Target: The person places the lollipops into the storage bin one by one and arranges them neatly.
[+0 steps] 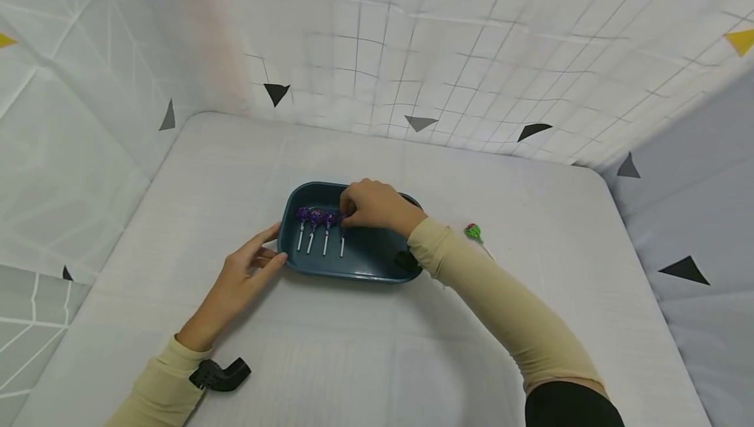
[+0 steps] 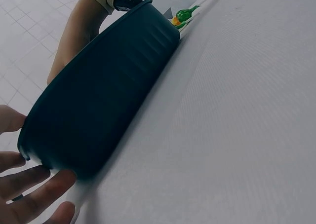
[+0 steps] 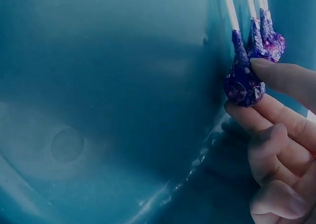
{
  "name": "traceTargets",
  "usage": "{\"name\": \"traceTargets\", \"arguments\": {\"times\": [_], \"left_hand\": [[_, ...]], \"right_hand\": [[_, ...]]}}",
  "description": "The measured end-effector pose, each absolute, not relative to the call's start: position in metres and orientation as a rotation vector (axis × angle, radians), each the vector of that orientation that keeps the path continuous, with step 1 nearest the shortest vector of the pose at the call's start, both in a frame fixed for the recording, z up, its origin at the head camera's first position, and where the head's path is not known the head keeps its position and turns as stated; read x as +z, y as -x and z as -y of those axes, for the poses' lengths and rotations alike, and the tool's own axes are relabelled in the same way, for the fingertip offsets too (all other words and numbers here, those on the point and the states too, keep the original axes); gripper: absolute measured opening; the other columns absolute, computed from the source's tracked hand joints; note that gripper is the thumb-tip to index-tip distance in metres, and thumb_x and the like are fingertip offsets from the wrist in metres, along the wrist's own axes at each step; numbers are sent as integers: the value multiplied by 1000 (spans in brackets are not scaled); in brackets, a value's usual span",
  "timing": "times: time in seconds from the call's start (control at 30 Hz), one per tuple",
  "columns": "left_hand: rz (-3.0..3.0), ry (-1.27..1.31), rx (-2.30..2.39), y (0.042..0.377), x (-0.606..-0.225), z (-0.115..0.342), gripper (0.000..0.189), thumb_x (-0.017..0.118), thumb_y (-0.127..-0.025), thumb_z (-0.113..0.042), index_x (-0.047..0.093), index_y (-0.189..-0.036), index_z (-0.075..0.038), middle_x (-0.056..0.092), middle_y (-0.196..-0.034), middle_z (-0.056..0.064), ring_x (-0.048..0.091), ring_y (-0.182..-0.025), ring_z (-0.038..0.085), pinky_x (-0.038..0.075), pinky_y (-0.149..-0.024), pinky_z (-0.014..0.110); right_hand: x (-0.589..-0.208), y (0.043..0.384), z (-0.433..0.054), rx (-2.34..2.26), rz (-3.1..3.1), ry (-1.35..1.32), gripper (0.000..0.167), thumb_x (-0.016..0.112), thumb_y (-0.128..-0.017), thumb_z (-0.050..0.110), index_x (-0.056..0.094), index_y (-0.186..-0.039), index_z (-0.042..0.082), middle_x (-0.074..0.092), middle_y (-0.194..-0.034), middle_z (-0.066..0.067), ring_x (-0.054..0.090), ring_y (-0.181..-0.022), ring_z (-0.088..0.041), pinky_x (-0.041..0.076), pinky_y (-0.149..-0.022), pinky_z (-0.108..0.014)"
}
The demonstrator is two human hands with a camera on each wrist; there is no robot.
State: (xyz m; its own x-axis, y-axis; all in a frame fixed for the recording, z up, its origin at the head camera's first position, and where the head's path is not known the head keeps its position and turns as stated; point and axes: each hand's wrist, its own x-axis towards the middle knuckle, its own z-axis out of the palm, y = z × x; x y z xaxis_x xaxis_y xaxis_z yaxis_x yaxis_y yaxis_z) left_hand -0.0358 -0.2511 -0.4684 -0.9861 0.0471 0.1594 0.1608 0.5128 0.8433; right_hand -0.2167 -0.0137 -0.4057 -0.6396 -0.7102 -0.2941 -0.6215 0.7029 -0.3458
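A dark teal tray [image 1: 365, 270] lies on the table with a row of purple-wrapped lollipops [image 1: 315, 219] along its left part, white sticks toward the person. My right hand [image 1: 377, 205] reaches over the tray's far side and pinches the rightmost purple lollipop [image 3: 245, 83] by its wrapped head, between thumb and fingers. The other purple heads stand close beside it in the right wrist view. At the tray's left end rests my left hand [image 1: 250, 276], its spread fingertips touching the rim and outer wall, also seen in the left wrist view.
A green-wrapped lollipop [image 1: 473, 232] lies on the white table to the right of the tray, near the right forearm. Black wrist cameras sit on the sleeves, one [image 1: 220, 374] at the left wrist. White printed sheets hang behind and beside the table.
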Motion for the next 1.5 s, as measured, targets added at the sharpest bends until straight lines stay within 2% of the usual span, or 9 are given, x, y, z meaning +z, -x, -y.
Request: {"name": "traceTargets", "arguments": {"times": [0.47,1.5], "left_hand": [[2613,202,-1486,36,-470,252,56,63,-103,-14,45,-156,-9,61,-146,19,66,-95,2,53,-86,18],[2625,187,-1488,36,-469,251,57,63,-104,-16,45,-157,-9,57,-150,19,66,-97,3,52,-87,16]], "right_hand": [[-405,214,16,-295,-2530,1021,25,81,-91,34,78,-108,16,78,-108,0,72,-96,-16,61,-84,-37],[-406,212,14,-326,-2539,1036,23,81,-91,34,80,-105,17,79,-104,2,73,-93,-13,61,-82,-35]]}}
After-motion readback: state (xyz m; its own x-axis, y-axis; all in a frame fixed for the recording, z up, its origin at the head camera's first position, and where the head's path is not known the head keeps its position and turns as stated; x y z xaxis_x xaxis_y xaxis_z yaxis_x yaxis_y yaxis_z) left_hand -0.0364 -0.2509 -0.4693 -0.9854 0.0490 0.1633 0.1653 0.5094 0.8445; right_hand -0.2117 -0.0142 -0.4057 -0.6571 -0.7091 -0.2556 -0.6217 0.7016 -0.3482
